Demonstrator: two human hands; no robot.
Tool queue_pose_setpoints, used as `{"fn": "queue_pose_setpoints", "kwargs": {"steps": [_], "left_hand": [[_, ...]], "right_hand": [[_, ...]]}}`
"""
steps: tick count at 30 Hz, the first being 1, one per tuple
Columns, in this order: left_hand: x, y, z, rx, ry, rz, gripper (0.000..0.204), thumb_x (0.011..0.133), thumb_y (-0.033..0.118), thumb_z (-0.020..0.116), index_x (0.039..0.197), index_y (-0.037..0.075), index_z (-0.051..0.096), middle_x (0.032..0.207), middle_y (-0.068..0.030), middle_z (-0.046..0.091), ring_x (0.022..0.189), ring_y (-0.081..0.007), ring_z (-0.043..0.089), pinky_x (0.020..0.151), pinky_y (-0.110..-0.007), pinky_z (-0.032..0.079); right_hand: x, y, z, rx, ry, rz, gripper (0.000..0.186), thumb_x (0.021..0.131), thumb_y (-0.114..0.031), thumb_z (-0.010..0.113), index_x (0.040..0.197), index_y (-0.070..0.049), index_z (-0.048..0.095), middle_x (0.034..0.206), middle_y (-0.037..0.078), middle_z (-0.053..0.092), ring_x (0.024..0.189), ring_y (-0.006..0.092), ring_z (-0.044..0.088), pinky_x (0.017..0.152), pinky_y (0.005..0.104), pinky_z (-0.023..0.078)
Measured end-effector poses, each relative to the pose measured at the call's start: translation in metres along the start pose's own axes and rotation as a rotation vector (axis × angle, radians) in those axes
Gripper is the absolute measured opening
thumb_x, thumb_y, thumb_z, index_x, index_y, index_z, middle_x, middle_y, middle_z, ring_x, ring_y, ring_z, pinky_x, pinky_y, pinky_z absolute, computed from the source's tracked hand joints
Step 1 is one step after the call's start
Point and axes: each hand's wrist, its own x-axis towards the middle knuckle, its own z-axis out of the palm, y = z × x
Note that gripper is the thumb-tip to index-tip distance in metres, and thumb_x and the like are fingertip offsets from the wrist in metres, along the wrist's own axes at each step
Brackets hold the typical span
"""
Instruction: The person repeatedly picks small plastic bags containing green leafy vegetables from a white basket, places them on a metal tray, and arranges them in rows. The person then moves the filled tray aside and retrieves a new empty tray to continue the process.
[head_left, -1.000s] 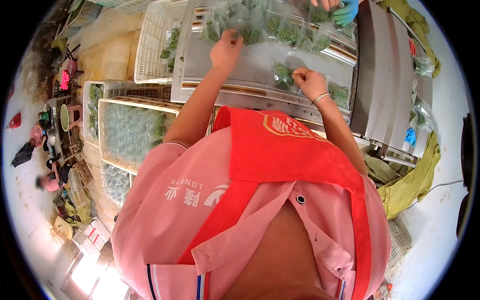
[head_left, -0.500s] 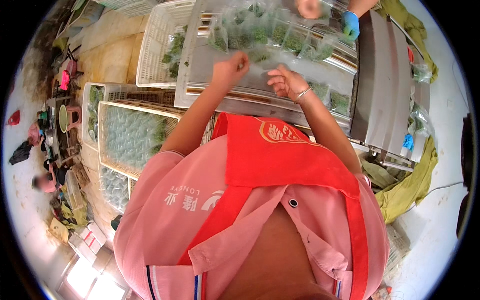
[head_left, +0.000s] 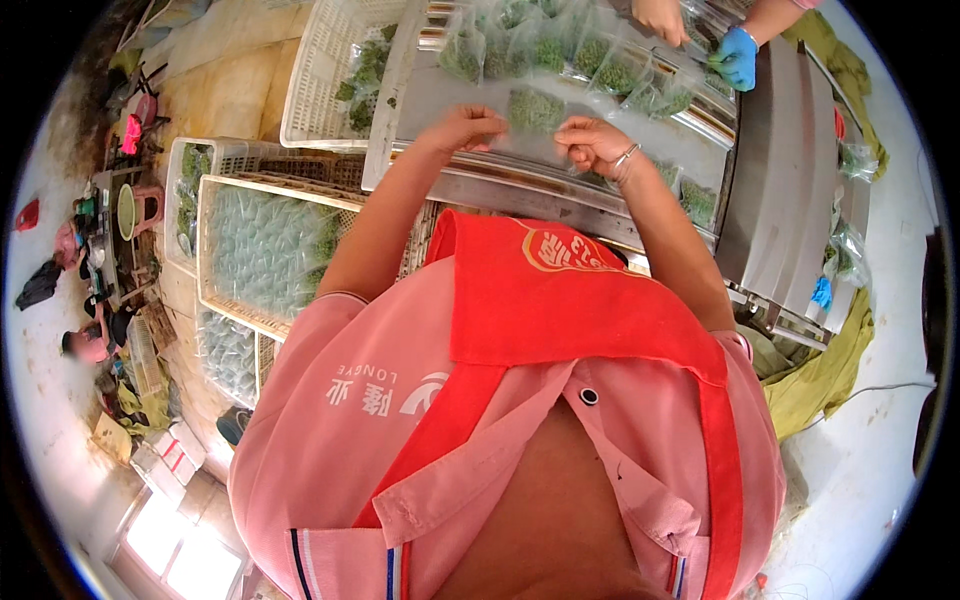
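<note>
Fingers of the left hand point(head_left: 465, 130) pinch the left edge of a clear bag of greens point(head_left: 537, 109), and those of the right hand point(head_left: 602, 145) pinch its right edge, thumbs against fingertips; blur hides the exact hold. The bag lies between the hands on the metal tabletop point(head_left: 425, 88). Just beyond the bag is a row of filled bags point(head_left: 549, 54); beyond it to the right are a co-worker's blue-gloved hand point(head_left: 735, 60) and bare hand point(head_left: 662, 17). Left of the bag stands a white crate point(head_left: 310, 108) with loose greens; right of it, a steel housing point(head_left: 772, 175).
</note>
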Motion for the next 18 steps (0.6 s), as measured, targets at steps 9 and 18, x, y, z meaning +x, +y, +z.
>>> {"fn": "queue_pose_setpoints", "kwargs": {"steps": [9, 18], "left_hand": [[0.035, -0.006, -0.004, 0.966, 0.110, 0.229, 0.018, 0.071, 0.020, 0.067, 0.078, 0.005, 0.060, 0.064, -0.0019, 0.061, 0.056, -0.0122, 0.057, 0.053, -0.028, 0.046], [0.028, -0.001, 0.004, 1.086, -0.261, 0.129, 0.016, 0.070, 0.021, 0.066, 0.076, 0.006, 0.065, 0.063, -0.0051, 0.062, 0.055, -0.0138, 0.058, 0.052, -0.029, 0.046]], "right_hand": [[0.016, 0.025, 0.017, -1.558, 0.635, -0.410, 0.018, 0.081, -0.027, 0.056, 0.082, -0.010, 0.059, 0.079, 0.011, 0.064, 0.074, 0.0293, 0.063, 0.065, 0.0422, 0.049], [-0.007, 0.014, 0.018, -1.475, 0.314, -0.059, 0.020, 0.078, -0.026, 0.055, 0.088, -0.014, 0.066, 0.094, 0.013, 0.065, 0.087, 0.0324, 0.061, 0.076, 0.0434, 0.049]]}}
